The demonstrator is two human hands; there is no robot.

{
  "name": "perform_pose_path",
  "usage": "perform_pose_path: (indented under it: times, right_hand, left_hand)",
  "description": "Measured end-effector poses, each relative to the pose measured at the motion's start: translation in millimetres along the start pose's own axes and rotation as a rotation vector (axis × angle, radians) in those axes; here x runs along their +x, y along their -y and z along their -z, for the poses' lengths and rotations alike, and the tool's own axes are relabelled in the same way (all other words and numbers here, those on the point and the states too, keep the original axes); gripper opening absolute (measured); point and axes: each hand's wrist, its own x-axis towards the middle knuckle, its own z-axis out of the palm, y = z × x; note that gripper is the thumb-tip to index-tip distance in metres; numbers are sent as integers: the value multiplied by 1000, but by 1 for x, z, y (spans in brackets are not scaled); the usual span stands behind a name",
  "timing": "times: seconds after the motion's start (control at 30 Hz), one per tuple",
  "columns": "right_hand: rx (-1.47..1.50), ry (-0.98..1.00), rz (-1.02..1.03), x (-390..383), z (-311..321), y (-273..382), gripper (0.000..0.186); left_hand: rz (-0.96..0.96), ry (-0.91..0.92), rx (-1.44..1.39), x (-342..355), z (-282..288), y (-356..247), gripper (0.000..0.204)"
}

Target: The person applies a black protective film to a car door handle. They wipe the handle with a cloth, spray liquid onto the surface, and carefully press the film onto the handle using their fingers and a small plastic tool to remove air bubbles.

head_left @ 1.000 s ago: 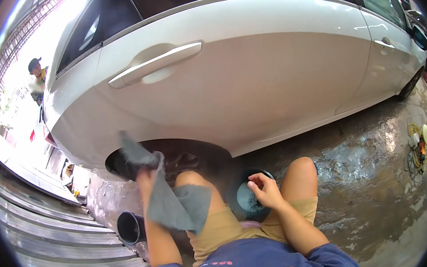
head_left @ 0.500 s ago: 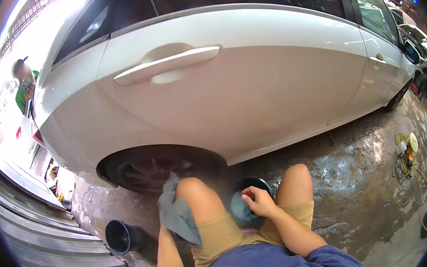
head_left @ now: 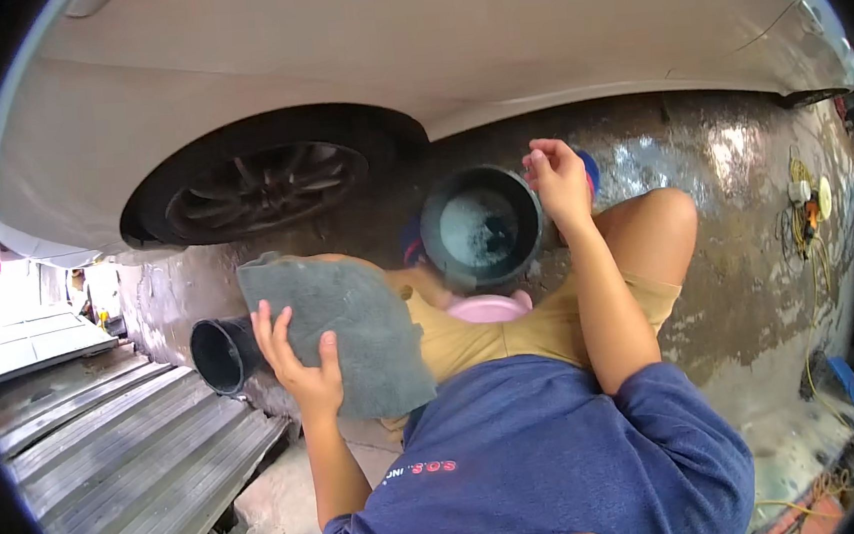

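Here's the wet floor (head_left: 738,273), stretching out past the fingers of the right hand (head_left: 563,188), and it looks like the main danger: anything dropped there would likely pick up grit. Beyond both sets of fingers looms the pale car (head_left: 530,48), whose paint such grit could scratch. Its dark wheel (head_left: 265,189) sits ahead of the fingers of the left hand (head_left: 307,377). Now the containers: the round bucket (head_left: 525,237) stands just left of and below the right fingers, holding pale, sudsy water (head_left: 469,226); a knock from a shifting leg could tip it. Left of the left fingers, a second black bucket (head_left: 245,344) lies tilted, its inside too dark to read. And the grey cloth (head_left: 367,332), spread across the left thigh behind those left fingers! They're splayed wide, thumb apart, pinch unseen; a loose hold could let it slide off. Right fingers: loosely curled, nothing visible in them, and whether the tips meet, I can't tell.
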Motion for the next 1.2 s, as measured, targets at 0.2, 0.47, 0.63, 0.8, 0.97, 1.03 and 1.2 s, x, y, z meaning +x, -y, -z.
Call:
perform_pose_path:
  times: [0.2, 0.47, 0.63, 0.8, 0.97, 1.03, 1.2]
  right_hand:
    - [-790, 442, -86, 28, -34, -178, 23]
    - [-1436, 814, -260, -34, -77, -274, 41]
    - [-1284, 868, -314, -21, -71, -280, 50]
    - [-576, 522, -275, -6, -52, -259, 59]
    - [-64, 489, -547, 4, -48, -189, 71]
    - [88, 511, -588, 4, -37, -172, 74]
    - [39, 650, -554, 9, -15, -162, 83]
  left_hand:
    - [38, -166, 37, -3, -2, 14, 45]
    - [89, -209, 13, 8, -2, 25, 36]
    - [71, -196, 37, 20, -8, 27, 32]
    - [76, -203, 37, 27, -13, 26, 32]
    - [63, -192, 61, 13, -9, 27, 33]
    - [50, -199, 72, 14, -9, 23, 33]
    - [121, 22, 441, 36, 22, 12, 38]
